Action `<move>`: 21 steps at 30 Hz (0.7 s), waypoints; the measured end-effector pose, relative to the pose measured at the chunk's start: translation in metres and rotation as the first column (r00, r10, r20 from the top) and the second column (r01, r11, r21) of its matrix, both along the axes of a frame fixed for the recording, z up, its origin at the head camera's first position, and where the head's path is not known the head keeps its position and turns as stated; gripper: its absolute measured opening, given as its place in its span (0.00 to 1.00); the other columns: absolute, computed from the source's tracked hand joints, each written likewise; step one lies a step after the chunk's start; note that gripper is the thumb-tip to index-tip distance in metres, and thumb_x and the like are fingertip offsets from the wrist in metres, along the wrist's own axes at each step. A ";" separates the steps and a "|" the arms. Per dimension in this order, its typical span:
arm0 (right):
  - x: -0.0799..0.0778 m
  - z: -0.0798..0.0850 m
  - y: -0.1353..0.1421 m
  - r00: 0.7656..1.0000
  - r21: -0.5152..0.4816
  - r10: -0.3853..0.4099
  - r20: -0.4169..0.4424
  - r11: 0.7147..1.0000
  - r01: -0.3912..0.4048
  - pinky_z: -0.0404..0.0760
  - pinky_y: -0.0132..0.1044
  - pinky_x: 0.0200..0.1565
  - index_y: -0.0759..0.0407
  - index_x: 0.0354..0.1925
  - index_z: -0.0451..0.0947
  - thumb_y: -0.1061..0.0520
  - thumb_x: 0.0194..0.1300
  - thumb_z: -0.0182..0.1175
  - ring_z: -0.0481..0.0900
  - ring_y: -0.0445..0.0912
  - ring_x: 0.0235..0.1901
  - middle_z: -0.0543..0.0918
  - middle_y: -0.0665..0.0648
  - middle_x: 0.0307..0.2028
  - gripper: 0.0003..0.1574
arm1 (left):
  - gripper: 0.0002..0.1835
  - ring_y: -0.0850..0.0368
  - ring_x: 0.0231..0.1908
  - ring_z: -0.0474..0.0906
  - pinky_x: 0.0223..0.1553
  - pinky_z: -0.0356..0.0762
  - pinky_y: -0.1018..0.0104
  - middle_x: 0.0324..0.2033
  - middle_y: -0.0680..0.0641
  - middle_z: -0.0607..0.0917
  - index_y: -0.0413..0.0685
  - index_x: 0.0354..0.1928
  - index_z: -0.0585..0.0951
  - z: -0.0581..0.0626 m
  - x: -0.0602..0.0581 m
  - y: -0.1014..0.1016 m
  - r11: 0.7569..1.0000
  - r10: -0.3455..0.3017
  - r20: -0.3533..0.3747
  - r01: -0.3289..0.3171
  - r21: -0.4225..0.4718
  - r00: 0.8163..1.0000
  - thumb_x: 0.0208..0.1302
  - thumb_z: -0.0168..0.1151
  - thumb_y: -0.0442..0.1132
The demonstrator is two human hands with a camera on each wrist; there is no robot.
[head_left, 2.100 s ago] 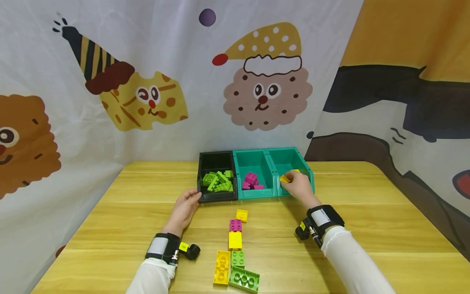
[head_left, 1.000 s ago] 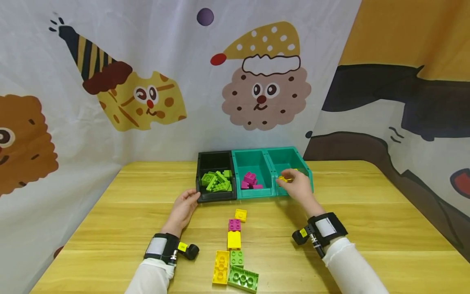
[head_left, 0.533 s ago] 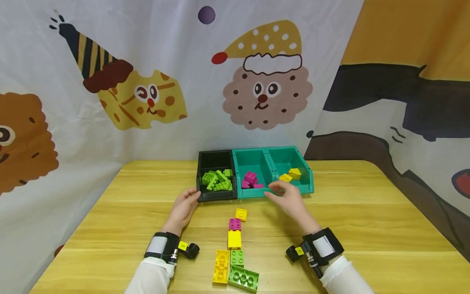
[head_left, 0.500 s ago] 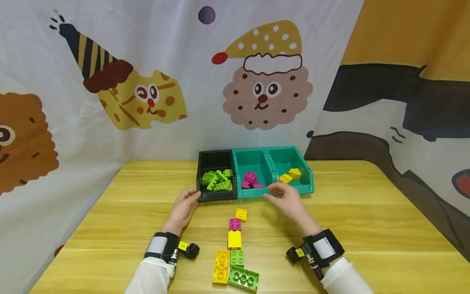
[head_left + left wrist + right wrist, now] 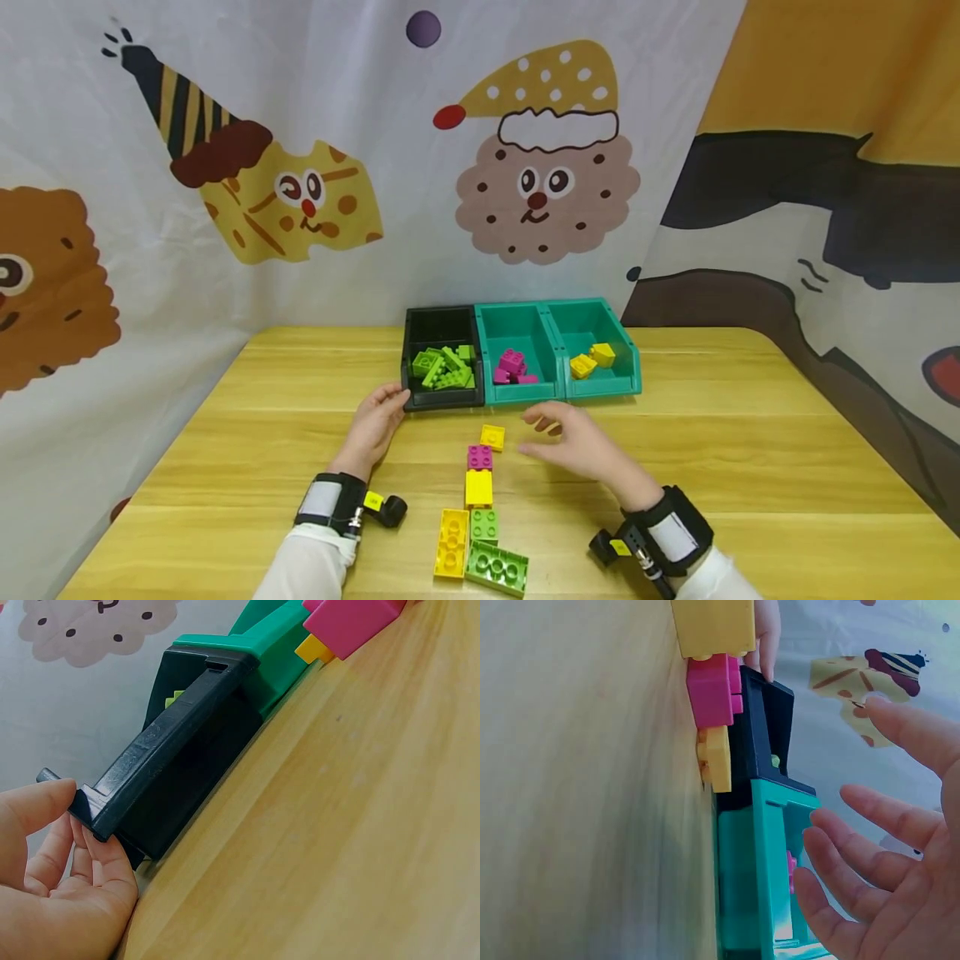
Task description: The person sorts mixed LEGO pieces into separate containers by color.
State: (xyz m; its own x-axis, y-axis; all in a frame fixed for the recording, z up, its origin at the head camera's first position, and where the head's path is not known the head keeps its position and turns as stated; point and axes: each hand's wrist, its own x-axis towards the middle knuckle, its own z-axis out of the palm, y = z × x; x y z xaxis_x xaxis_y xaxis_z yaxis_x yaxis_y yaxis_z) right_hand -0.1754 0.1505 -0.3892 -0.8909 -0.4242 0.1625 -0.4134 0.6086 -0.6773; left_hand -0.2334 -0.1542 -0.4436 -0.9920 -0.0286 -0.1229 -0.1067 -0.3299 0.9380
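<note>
Brick (image 5: 492,437), the small yellow far-end one, sits at nine o'clock from the loose, empty right hand (image 5: 576,446), way closer than to the left hand (image 5: 373,427) pinching the black bin (image 5: 444,400).

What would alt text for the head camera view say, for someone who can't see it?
A person's left hand grips the near left corner of a black bin of green bricks; the empty right hand hovers over a wooden table, beside a rough line of yellow, pink and green bricks. Two adjoining teal bins hold pink bricks and yellow bricks.
</note>
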 end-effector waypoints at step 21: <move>-0.037 -0.008 0.103 0.720 -0.359 -0.662 0.210 0.633 0.686 0.72 0.31 0.48 0.65 0.65 0.62 0.46 0.69 0.53 0.68 0.58 0.58 0.67 0.68 0.62 0.35 | 0.04 0.66 0.33 0.69 0.40 0.69 0.73 0.33 0.57 0.72 0.50 0.39 0.73 0.002 0.002 0.000 1.000 0.000 -0.004 0.000 -0.010 1.000 0.68 0.53 0.32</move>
